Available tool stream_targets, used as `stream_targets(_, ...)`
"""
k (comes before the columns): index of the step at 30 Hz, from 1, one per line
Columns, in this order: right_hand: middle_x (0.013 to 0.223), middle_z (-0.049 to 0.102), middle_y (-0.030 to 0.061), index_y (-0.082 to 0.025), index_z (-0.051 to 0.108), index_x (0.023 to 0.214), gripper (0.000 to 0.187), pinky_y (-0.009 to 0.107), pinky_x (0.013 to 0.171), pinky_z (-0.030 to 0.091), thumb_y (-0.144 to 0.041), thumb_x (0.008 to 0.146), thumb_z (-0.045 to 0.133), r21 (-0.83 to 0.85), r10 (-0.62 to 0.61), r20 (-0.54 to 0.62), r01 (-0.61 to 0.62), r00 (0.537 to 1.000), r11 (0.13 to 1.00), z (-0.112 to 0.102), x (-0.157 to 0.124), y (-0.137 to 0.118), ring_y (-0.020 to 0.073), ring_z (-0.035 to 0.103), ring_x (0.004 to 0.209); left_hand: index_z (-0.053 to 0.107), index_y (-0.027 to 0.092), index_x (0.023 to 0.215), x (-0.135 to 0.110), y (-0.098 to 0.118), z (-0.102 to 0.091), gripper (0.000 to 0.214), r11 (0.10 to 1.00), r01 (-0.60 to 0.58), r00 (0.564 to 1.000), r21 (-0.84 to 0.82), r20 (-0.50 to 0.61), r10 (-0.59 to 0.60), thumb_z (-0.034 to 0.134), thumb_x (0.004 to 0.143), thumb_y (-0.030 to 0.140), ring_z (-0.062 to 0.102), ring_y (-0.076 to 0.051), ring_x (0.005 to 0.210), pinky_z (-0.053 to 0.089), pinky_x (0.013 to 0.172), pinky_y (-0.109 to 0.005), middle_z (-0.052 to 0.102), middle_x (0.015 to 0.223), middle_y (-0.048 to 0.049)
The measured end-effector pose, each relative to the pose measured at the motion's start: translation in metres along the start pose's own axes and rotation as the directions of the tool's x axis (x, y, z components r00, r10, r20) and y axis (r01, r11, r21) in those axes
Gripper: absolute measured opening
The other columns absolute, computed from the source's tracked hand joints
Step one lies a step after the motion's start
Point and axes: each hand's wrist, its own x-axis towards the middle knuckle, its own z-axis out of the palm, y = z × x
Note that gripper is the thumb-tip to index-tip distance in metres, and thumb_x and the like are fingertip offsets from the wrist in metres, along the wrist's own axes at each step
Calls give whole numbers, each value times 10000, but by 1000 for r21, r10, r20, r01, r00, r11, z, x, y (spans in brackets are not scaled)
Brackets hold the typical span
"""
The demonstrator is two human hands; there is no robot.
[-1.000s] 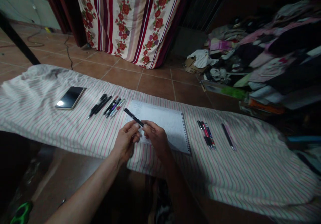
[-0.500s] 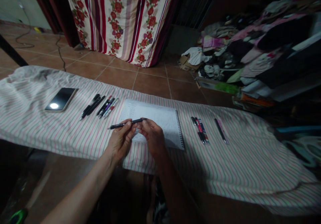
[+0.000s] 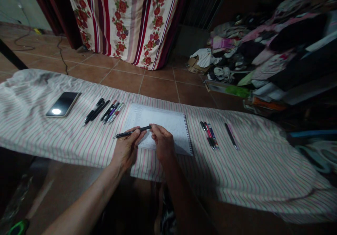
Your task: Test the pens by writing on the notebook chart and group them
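Observation:
A black pen [image 3: 124, 134] is held nearly level above the near left part of a spiral notebook [image 3: 168, 121], its thin metal tip pointing left. My left hand [image 3: 128, 145] is closed around the pen's middle, thumb on top. At the pen's right end, the fingertips of my right hand [image 3: 162, 138] pinch it. The notebook lies open to a pale page with faint marks, its wire binding along the right side. Both wrists come in over the near edge of the cloth.
Left of the notebook lie black pens [image 3: 96, 112], several mixed pens [image 3: 113, 112] and a phone [image 3: 64, 104] with a bright reflection. On the right are another group of pens [image 3: 209, 135] and a black pen beside a pink one [image 3: 231, 136]. Striped cloth [image 3: 252, 172] covers the surface.
My right hand's fingers have drawn slightly right, towards the pen's end, and the gap between my hands has widened. The pen stays in nearly the same place.

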Motion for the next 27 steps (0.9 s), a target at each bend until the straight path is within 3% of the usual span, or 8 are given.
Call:
stream_targets(11, 652, 537, -24, -190, 698, 858, 243, 250, 602, 356, -369, 731, 594, -38, -145, 45, 147, 988, 988, 2, -1, 6, 109, 449, 625, 644, 52, 643, -6, 5, 8, 137, 998, 11, 996, -67, -89, -17, 595, 722, -48, 690, -149, 661, 585, 693, -220, 688, 684, -58)
stream_targets(16, 659, 547, -29, -188, 662, 955, 351, 233, 602, 402, -426, 699, 636, 148, -15, 100, 0, 995, 989, 8, -4, -1, 93, 484, 616, 660, 63, 684, -4, 4, 6, 77, 998, -25, 999, -62, -37, 22, 668, 674, -13, 695, -158, 703, 577, 734, -229, 698, 711, -59)
stream_targets(18, 665, 578, -21, -175, 650, 864, 346, 224, 582, 416, -446, 651, 677, 212, 59, 89, -77, 994, 974, 9, -3, -3, 85, 497, 596, 667, 68, 705, -3, 3, 4, 98, 998, -50, 999, -47, -9, 50, 717, 635, 22, 696, -162, 710, 571, 755, -239, 702, 717, -57)
stream_targets(21, 631, 604, -6, -156, 613, 676, 312, 208, 523, 402, -437, 593, 721, 159, 137, 21, -139, 990, 977, 8, 0, -3, 69, 480, 534, 675, 79, 739, -2, 0, 0, 172, 998, -63, 998, 1, 13, 63, 763, 591, 72, 697, -163, 705, 566, 751, -234, 708, 717, -58)
stream_targets(27, 605, 611, -17, -155, 655, 680, 238, 203, 535, 398, -372, 598, 708, 71, 75, -22, -73, 997, 995, 2, 5, 3, 69, 485, 536, 675, 74, 765, -2, -3, -3, 185, 996, -62, 998, 56, -15, 63, 757, 599, 81, 696, -163, 690, 565, 736, -236, 710, 715, -68)
